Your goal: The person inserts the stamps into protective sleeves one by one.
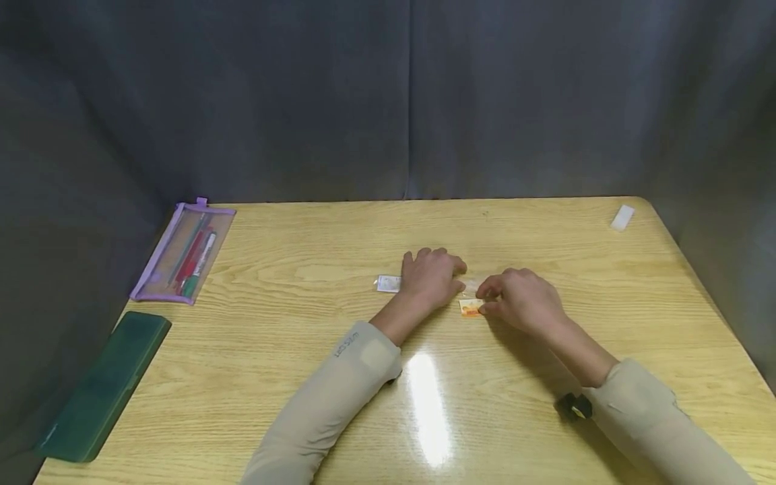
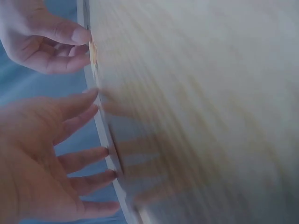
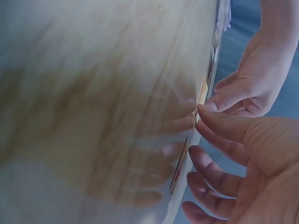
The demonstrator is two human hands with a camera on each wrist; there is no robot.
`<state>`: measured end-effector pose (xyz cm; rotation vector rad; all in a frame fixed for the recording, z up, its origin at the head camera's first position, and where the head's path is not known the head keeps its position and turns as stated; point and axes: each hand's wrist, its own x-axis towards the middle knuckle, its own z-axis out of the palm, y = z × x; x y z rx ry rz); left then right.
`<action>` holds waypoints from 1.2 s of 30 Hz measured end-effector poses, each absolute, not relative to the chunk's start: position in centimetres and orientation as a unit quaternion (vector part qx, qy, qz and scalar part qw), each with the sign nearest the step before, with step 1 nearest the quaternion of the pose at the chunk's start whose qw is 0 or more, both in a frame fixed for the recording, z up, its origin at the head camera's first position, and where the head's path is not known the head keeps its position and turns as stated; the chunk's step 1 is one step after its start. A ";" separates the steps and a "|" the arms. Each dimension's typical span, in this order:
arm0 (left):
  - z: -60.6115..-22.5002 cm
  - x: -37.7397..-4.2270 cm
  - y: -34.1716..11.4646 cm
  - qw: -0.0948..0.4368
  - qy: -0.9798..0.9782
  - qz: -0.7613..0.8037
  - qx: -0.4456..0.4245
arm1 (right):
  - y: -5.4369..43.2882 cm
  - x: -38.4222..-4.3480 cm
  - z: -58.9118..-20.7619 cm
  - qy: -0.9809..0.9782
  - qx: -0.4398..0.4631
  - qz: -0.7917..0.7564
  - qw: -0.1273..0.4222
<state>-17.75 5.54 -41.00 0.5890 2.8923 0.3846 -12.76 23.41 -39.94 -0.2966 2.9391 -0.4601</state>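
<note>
Right hand [image 1: 526, 300] pinches the right end of an orange packet [image 1: 469, 307].
Left hand [image 1: 429, 277] lies spread just far-left of it; the packet looks light, thin, perhaps slippery, best held by edges.

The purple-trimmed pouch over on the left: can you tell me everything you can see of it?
The pouch lies flat on the table at its far left corner, just beyond the green case. Its see-through body looks like mesh or thin plastic, with purple trim on at least three sides and a small purple tab at the far end. Inside show a white and green marker and something red. Nobody is touching it.
</note>
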 end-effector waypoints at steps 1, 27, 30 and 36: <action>-40.9 -17.7 5.6 0.081 0.968 0.132 0.196 | 23.4 -12.8 -39.9 0.980 -0.101 -0.153 0.074; -40.9 -17.7 5.3 0.060 0.967 0.161 0.190 | 23.9 -12.4 -39.6 0.967 -0.100 -0.215 0.094; -40.4 -17.9 4.6 0.069 0.958 0.214 0.178 | 24.3 -12.4 -39.4 0.956 -0.090 -0.259 0.100; -38.9 -17.9 2.9 0.138 0.911 0.364 0.139 | 24.9 -12.5 -38.6 0.939 -0.064 -0.326 0.085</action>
